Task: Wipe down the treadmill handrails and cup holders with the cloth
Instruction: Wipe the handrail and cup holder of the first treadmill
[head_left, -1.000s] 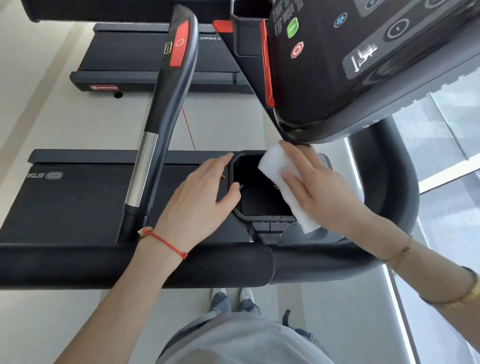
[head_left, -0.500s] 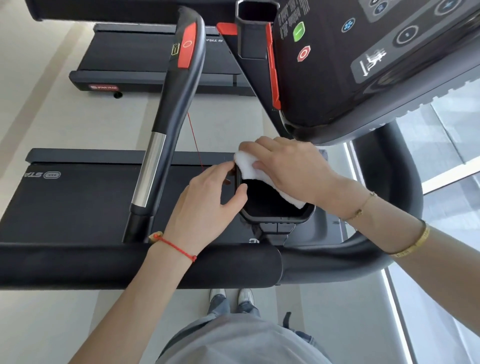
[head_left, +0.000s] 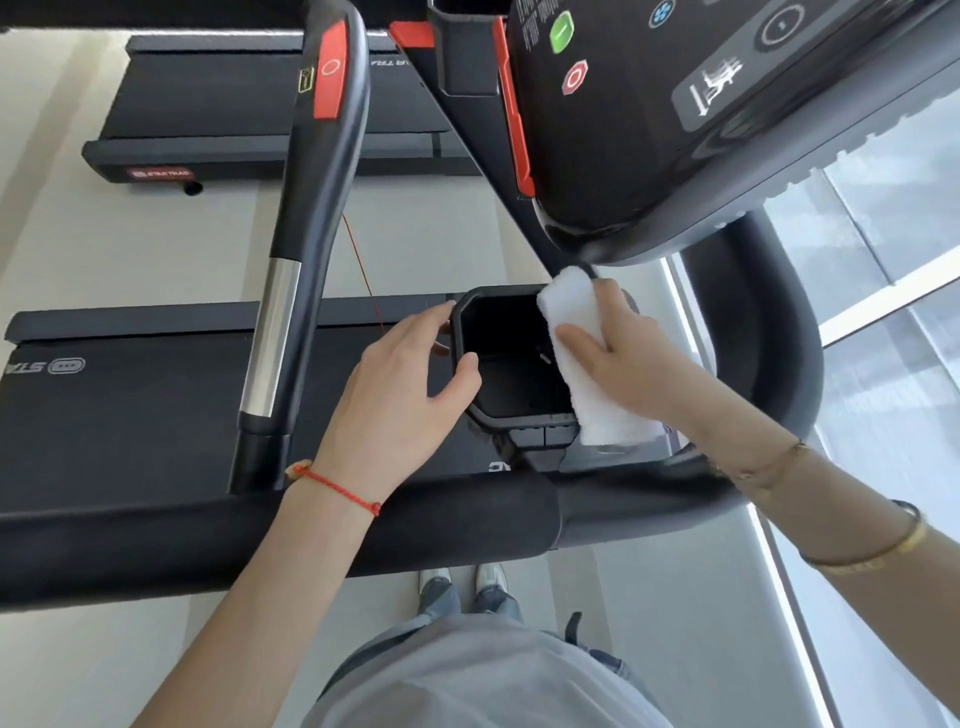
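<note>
The cup holder (head_left: 511, 364), a black open-topped box with cut corners, sits just ahead of the padded front handrail (head_left: 260, 540) and below the edge of the console (head_left: 675, 130).

The left hand (head_left: 395, 410) rests on the holder's left rim, thumb hooked over the rim's inner edge and fingers laid along the outside; its grip is a loose hold on the rim. A red string bracelet (head_left: 337, 486) circles that wrist.

The right hand (head_left: 623, 358) presses the cloth (head_left: 587, 364), white and folded, against the holder's right rim. The fingers lie fairly straight over the cloth, the thumb on its inner side, so the grip is flat and holding the cloth down. The cloth drapes over the rim, its far end reaching up toward the console's underside and its near end hanging past the holder's near right corner. Two thin bangles (head_left: 878, 551) show on the right forearm.

To the left of the holder a side handrail (head_left: 306, 234) rises away, with a chrome section and a red button near its top. Beyond the holder lies a treadmill belt (head_left: 130, 405). Below the front handrail, shoes (head_left: 462, 582) stand on the pale floor.
</note>
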